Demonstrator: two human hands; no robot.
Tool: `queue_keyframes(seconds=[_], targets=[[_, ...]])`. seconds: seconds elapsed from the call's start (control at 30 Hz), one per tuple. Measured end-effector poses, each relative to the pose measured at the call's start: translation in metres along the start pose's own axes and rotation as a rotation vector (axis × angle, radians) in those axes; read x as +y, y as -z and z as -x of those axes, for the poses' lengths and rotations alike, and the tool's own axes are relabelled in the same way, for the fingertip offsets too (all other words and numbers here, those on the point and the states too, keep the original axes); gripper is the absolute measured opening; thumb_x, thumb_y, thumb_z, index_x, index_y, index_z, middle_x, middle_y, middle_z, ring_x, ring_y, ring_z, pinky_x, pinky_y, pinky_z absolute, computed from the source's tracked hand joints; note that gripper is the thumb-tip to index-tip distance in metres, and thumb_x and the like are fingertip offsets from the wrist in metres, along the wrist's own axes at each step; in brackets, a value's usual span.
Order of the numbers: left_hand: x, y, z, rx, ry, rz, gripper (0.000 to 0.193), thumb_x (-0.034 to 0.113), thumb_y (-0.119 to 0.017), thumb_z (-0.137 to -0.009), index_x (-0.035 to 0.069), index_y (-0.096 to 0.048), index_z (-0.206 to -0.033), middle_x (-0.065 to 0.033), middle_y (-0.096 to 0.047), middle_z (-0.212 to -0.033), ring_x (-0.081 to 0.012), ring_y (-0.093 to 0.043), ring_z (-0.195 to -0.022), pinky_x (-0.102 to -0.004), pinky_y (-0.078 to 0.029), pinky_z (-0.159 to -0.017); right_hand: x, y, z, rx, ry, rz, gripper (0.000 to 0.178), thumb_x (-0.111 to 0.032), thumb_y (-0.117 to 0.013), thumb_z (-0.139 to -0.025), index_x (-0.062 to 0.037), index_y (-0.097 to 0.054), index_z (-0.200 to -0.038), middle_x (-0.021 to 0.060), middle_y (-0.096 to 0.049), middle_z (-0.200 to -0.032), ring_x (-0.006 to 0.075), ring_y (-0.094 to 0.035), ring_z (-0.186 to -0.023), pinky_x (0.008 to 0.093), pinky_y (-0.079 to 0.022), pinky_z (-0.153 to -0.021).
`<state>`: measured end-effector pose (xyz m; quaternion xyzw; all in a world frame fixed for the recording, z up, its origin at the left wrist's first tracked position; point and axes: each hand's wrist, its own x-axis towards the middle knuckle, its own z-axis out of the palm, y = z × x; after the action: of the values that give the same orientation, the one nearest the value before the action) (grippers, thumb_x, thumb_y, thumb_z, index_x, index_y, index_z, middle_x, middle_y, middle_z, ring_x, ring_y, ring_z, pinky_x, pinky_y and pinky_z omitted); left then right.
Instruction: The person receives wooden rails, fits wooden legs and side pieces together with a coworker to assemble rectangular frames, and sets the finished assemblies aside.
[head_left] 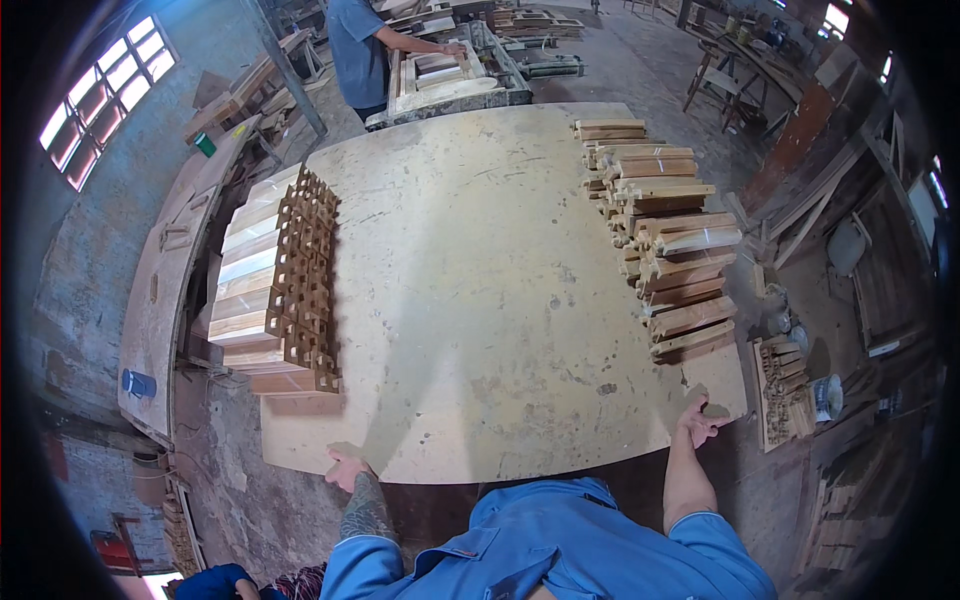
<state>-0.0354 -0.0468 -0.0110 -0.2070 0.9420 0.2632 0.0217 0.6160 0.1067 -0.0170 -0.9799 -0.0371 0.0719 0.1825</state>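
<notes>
2 hands on 1 tabletop, 2 wood stacks

Tabletop [480,300]: 1, big, pale, scuffed & spotted, directly in front of person in blue workwear. Both hands at its near edge, well apart.

L hand [348,469]: at near-L corner region, touching the edge; fingers small & partly hidden, so can't tell if spread or curled round it. R hand [702,420]: nr near-R corner, resting on top, fingers spread.

Stacks: 2 total, 1 per side, bare strip of board btwn. L stack [250,265]: neat, squared pcs in several layers, slotted ends facing R; approx. 9 pcs across the top, exact total can't tell. R stack [690,240]: looser, shaped ends facing L, a dozen or so pcs visible, overlaps block exact ct. R hand is just below its near end; L hand sits nr the L stack's near end.

Around: 1 side bench [180,240] on L w/ 1 blue mug [139,383] & 1 green cup [205,144]. On R, 1 batch of small wood pcs [785,390] + 1 white bucket [827,398] beside it. Far side: 1 co-worker [357,55], hand on wood at 1 machine bench [450,105]. Bottom L: 1 more person [215,583], partly seen.
</notes>
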Motion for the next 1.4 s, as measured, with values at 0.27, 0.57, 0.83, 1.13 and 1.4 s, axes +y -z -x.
queue_keyframes(seconds=[0.27,0.57,0.83,1.13,1.4], targets=[[-0.002,-0.002,-0.001,0.028,-0.028,-0.007,0.081,0.069,-0.042,-0.088,-0.006,-0.04,-0.118,-0.0349,-0.061,-0.106,-0.0477,-0.062,-0.102,-0.0531,-0.049,-0.088,0.005,-0.013,-0.009,0.115,0.023,0.008,0.105,-0.076,-0.046,-0.075,-0.0121,-0.017,-0.153,0.0256,-0.048,-0.127,0.0378,-0.062,-0.104,0.0452,-0.052,-0.081],[0.003,0.006,0.005,-0.018,0.014,0.008,0.082,0.07,-0.042,-0.087,-0.005,-0.041,-0.12,-0.0348,-0.06,-0.109,-0.0477,-0.06,-0.104,-0.0533,-0.048,-0.091,0.006,-0.016,-0.013,0.108,0.094,0.067,0.106,-0.077,-0.046,-0.074,-0.0131,-0.015,-0.154,0.0259,-0.048,-0.127,0.0386,-0.062,-0.103,0.0467,-0.053,-0.081],[0.001,-0.001,0.0,0.02,0.009,-0.032,0.083,0.071,-0.041,-0.087,-0.005,-0.04,-0.121,-0.0347,-0.06,-0.109,-0.0478,-0.061,-0.103,-0.0537,-0.048,-0.089,0.007,-0.019,-0.013,0.107,0.007,-0.001,0.106,-0.077,-0.047,-0.074,-0.0124,-0.017,-0.153,0.0258,-0.049,-0.125,0.038,-0.062,-0.102,0.0462,-0.052,-0.079],[-0.004,-0.005,-0.005,0.045,-0.01,-0.04,0.085,0.073,-0.04,-0.086,-0.005,-0.041,-0.118,-0.0349,-0.061,-0.105,-0.0472,-0.062,-0.101,-0.0538,-0.049,-0.087,0.001,-0.008,-0.005,0.117,0.003,0.019,0.106,-0.077,-0.047,-0.074,-0.0128,-0.017,-0.153,0.0255,-0.049,-0.125,0.0393,-0.062,-0.103,0.0468,-0.053,-0.079],[-0.002,-0.005,-0.004,0.031,-0.001,-0.03,0.085,0.073,-0.04,-0.086,-0.006,-0.041,-0.118,-0.0347,-0.061,-0.106,-0.0478,-0.061,-0.102,-0.054,-0.049,-0.088,-0.004,0.002,0.001,0.066,-0.013,0.01,0.105,-0.075,-0.048,-0.075,-0.013,-0.016,-0.153,0.0266,-0.049,-0.123,0.0387,-0.062,-0.103,0.0458,-0.052,-0.079]])
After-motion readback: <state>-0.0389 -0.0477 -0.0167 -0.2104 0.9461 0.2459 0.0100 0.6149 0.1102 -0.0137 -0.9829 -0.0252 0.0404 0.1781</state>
